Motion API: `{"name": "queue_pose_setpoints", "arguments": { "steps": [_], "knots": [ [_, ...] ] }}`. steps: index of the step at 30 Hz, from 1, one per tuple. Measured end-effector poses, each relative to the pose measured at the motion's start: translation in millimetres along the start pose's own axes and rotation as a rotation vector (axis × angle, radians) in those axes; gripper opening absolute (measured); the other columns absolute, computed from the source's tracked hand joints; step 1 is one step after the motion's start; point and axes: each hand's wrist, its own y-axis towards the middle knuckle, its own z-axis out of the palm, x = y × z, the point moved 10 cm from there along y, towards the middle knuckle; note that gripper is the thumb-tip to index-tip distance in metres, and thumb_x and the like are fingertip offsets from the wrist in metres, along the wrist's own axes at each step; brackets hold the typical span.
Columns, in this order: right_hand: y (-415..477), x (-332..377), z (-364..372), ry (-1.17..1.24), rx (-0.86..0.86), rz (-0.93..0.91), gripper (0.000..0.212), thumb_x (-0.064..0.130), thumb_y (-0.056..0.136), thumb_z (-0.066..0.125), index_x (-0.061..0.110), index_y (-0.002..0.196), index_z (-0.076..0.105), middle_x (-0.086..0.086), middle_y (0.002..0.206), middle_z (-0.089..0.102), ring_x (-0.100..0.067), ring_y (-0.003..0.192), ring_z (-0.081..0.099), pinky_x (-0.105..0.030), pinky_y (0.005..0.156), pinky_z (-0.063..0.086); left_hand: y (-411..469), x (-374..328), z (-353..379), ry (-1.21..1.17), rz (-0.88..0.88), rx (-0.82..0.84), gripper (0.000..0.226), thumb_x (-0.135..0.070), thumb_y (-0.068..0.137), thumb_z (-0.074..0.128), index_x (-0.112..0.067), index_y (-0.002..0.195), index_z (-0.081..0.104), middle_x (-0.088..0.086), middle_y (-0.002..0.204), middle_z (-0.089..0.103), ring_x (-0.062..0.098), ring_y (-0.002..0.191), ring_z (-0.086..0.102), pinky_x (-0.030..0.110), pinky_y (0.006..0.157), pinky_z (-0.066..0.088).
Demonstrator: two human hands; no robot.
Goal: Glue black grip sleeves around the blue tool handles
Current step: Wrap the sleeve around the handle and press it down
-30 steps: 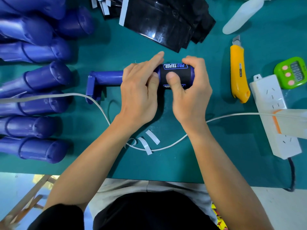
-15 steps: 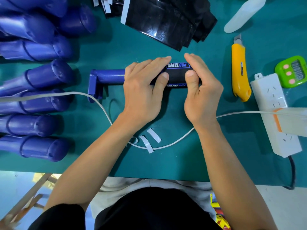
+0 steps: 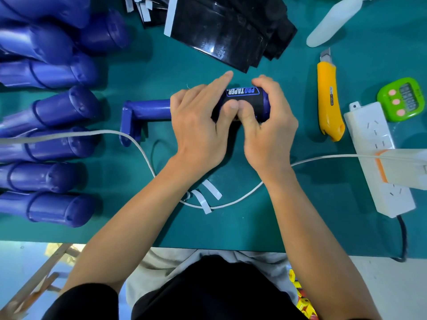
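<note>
**Insp. A:** Item loc.?

**Insp. B:** Black sleeve (image 3: 245, 98) wrapped on blue handle (image 3: 150, 109), lying mid-worktop (image 3: 254, 227), bracket end toward the left edge.

**A:** Grip status?

**B:** Left hand (image 3: 198, 125) and right hand (image 3: 270, 130), each grip clamped on the black sleeve. Thumbs meet on the near side, prob. over the seam.

**A:** Rec.?

**B:** Press seam flat end to end, edges flush w/ handle end, no wrinkles. Hold till adhesive bites. Spare sleeves (image 3: 226, 31) at far edge, knife (image 3: 328, 98) toward the right edge.

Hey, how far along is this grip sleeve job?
Done: one black sleeve is wrapped around the blue handle. In hand: left hand and right hand grip it, thumbs pressing. Remaining: several bare blue handles and a stack of loose sleeves wait.
</note>
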Motion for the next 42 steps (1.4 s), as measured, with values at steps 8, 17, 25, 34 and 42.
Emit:
{"name": "queue_pose_setpoints", "arguments": {
  "steps": [8,17,25,34,42],
  "knots": [
    [3.8,-11.3,-6.6,0.112,0.081,-0.024,0.044,0.013,0.113,0.047,0.005,0.156,0.044,0.001,0.153,0.053,-0.013,0.142,0.053,-0.044,0.115,0.048,0.8,-4.0,0.4,0.024,0.085,0.035,0.031,-0.015,0.106,0.057,-0.01,0.133,0.07,-0.003,0.122,0.074,0.019,0.104,0.066,0.032,0.097,0.033],
    [8.5,-15.7,3.2,0.055,0.369,0.005,0.068,0.013,0.077,0.083,0.025,0.139,0.056,0.012,0.135,0.061,0.001,0.123,0.057,-0.012,0.103,0.041,10.5,1.6,0.8,-0.042,-0.047,0.308,0.037,-0.012,0.107,0.049,-0.016,0.14,0.065,-0.005,0.132,0.069,0.017,0.117,0.061,0.031,0.107,0.032],
    [15.7,12.6,-41.8,0.761,0.128,0.124,0.063,-0.001,0.066,0.083,0.011,0.124,0.064,0.003,0.109,0.076,-0.017,0.096,0.069,-0.033,0.086,0.056,32.8,-20.5,-16.7,0.149,-0.028,0.822,0.072,-0.061,0.072,0.065,-0.048,0.142,0.051,-0.011,0.11,0.071,0.022,0.098,0.061,0.035,0.09,0.047],
    [17.9,47.4,-18.5,0.608,0.426,0.143,0.039,0.028,0.107,0.046,0.021,0.145,0.047,0.014,0.126,0.069,-0.008,0.116,0.064,-0.029,0.099,0.051,12.0,-57.9,-6.5,-0.479,-0.407,0.473,0.034,-0.038,0.076,0.085,-0.022,0.101,0.069,-0.002,0.077,0.075,0.02,0.066,0.068,0.033,0.067,0.059],
    [-9.7,7.2,7.9,0.452,0.761,0.264,0.04,0.023,0.103,0.05,0.02,0.143,0.05,0.004,0.101,0.073,-0.027,0.074,0.068,-0.045,0.065,0.06,-9.5,6.2,-20.6,-0.35,-0.356,0.469,0.045,-0.054,0.084,0.072,-0.042,0.127,0.066,-0.02,0.104,0.078,-0.004,0.092,0.07,0.041,0.094,0.059]
  ]
}}
